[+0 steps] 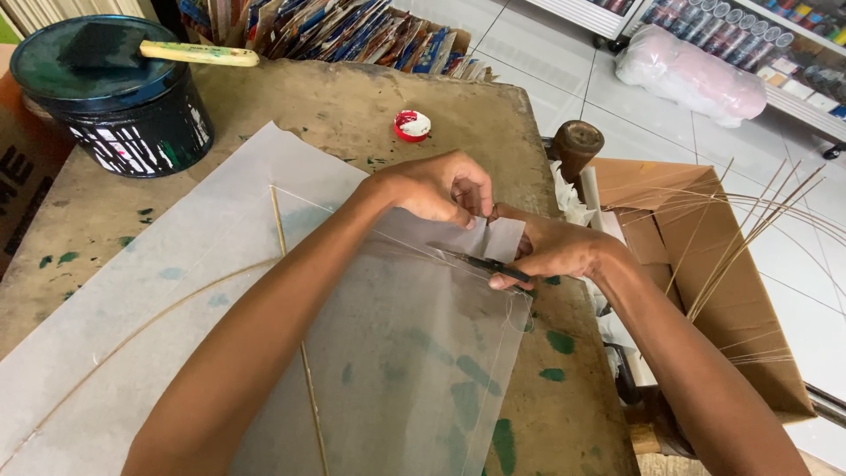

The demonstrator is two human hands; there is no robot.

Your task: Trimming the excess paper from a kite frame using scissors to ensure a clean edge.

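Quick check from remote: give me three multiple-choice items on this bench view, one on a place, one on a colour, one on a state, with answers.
1. Where does the foam brush lie?
A. On the black tub's lid
B. In the cardboard box
C. On the floor

2. What colour is the small cap?
A. Blue
B. Red and white
C. Yellow

3. What does the right hand hold?
A. Nothing
B. A bottle
C. Scissors at the translucent sheet's edge

Answers: 1 A, brush rests across the black tub. 2 B, red rim, white inside. 3 C, scissors meet the translucent sheet beside the left hand.
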